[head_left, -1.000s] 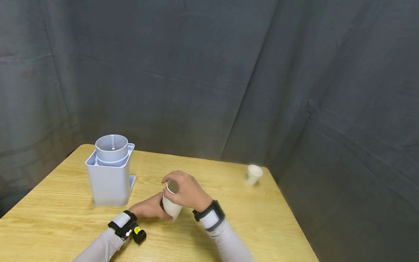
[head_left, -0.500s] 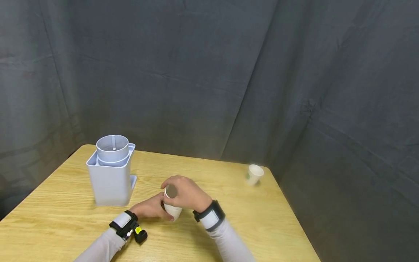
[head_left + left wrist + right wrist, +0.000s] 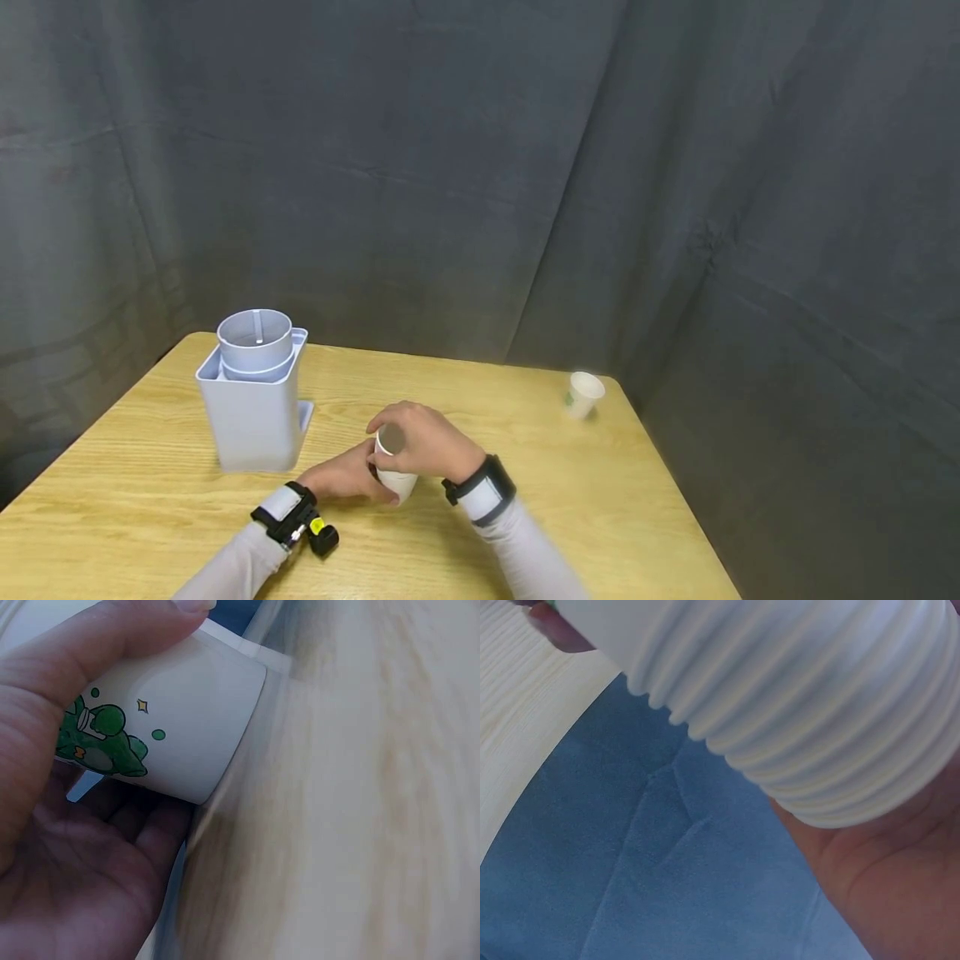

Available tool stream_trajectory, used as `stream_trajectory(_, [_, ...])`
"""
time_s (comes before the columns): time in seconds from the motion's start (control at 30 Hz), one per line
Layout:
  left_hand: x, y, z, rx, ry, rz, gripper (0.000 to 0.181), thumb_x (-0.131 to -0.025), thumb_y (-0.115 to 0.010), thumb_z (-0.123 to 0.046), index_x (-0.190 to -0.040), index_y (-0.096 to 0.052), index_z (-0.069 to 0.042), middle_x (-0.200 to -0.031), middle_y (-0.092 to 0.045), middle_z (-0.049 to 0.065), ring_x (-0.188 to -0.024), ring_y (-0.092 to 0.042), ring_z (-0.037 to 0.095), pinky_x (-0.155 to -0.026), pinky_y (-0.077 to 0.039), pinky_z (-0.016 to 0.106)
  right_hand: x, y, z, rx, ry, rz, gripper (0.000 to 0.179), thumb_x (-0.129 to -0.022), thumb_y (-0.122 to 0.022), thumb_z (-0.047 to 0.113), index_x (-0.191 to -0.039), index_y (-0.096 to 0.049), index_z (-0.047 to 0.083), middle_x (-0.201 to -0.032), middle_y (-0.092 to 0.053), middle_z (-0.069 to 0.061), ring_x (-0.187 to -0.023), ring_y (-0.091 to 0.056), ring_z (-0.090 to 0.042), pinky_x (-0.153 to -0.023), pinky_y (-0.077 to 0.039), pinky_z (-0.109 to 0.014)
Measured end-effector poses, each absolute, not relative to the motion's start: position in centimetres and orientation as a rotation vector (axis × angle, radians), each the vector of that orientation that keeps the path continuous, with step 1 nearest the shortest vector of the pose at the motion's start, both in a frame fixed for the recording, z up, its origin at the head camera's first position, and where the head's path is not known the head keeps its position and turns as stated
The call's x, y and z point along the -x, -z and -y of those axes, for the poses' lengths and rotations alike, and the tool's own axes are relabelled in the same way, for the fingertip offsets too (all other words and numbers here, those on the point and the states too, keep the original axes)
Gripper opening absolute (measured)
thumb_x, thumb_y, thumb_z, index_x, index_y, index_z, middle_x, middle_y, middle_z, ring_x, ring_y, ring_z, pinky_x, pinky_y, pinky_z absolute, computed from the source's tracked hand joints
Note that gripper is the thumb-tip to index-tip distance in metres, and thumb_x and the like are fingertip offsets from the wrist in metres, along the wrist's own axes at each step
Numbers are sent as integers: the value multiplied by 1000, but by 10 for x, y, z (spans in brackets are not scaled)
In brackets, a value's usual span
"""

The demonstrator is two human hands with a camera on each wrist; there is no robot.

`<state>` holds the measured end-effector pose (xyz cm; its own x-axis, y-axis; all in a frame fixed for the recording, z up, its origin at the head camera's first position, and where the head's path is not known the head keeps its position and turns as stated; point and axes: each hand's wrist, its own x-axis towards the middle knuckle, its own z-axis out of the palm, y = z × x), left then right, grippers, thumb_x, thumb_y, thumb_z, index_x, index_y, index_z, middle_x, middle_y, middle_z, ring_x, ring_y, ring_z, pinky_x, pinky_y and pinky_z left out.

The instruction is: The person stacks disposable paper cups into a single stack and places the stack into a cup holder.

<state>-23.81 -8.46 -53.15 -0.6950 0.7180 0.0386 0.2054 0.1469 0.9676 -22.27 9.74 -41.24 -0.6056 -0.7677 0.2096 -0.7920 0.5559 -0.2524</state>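
Observation:
A stack of nested white paper cups [image 3: 397,485] is between both hands near the middle of the table, its open mouth tilted. My left hand [image 3: 345,472] grips the lower end; in the left wrist view its thumb lies across the outermost cup [image 3: 202,712], which carries a green cartoon print. Around the upper end, my right hand [image 3: 433,442] curls its fingers close to the mouth. Several stacked rims [image 3: 802,712] show as ridges in the right wrist view, with the right palm [image 3: 907,885] against them. The right fingertips are partly hidden behind the stack.
A pale lavender square container [image 3: 251,425] stands at the left of the wooden table [image 3: 480,400], with a round cylinder [image 3: 257,357] set in its top. One white paper cup [image 3: 582,395] stands at the far right corner. A dark curtain [image 3: 360,183] hangs behind the table.
My right hand has lowered slightly along the cup stack, and less of the stack shows between the hands than one second ago. Over the last half second the hands have barely moved.

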Motion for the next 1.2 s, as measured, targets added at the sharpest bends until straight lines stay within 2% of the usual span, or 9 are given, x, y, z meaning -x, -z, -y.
stream_trajectory(0.2, [239, 534, 85, -879, -1557, -2000, 72, -78, -85, -13, -139, -48, -3, -131, -58, 10, -116, -57, 23, -97, -46, 31, 223, 412, -99, -1372, -505, 2718, 36, -88, -78, 34, -117, -72, 13, -113, -72, 6, -105, -63, -5, -84, -48, -14])
stream_trajectory(0.37, [240, 534, 85, -875, -1572, -1991, 71, -78, -85, -12, -138, -48, -3, -130, -58, 10, -116, -56, 24, -99, -45, 36, 227, 408, -105, -1338, -593, 2697, 35, -95, -71, 36, -120, -71, 12, -117, -72, 3, -110, -64, -8, -94, -50, -20])
stream_trajectory(0.87, [239, 530, 86, -841, -1586, -2040, 83, -77, -87, -11, -145, -41, 0, -134, -59, 12, -123, -55, 22, -108, -37, 41, 256, 392, -154, -996, -857, 2685, 32, -99, -65, 28, -124, -68, 9, -128, -69, -5, -117, -63, -24, -101, -51, -41])
stream_trajectory(1.0, [238, 531, 86, -831, -1594, -2048, 84, -76, -87, -11, -145, -40, 0, -135, -59, 12, -123, -55, 20, -107, -37, 39, 263, 394, -166, -904, -917, 2683, 34, -98, -66, 28, -126, -67, 9, -127, -68, -7, -118, -62, -27, -102, -50, -48])
stream_trajectory(1.2, [238, 532, 84, -845, -1600, -2038, 85, -76, -87, -10, -146, -40, 0, -135, -59, 13, -125, -54, 23, -108, -37, 41, 273, 397, -190, -760, -959, 2703, 36, -98, -66, 30, -128, -67, 10, -131, -66, -8, -126, -58, -28, -108, -44, -50])
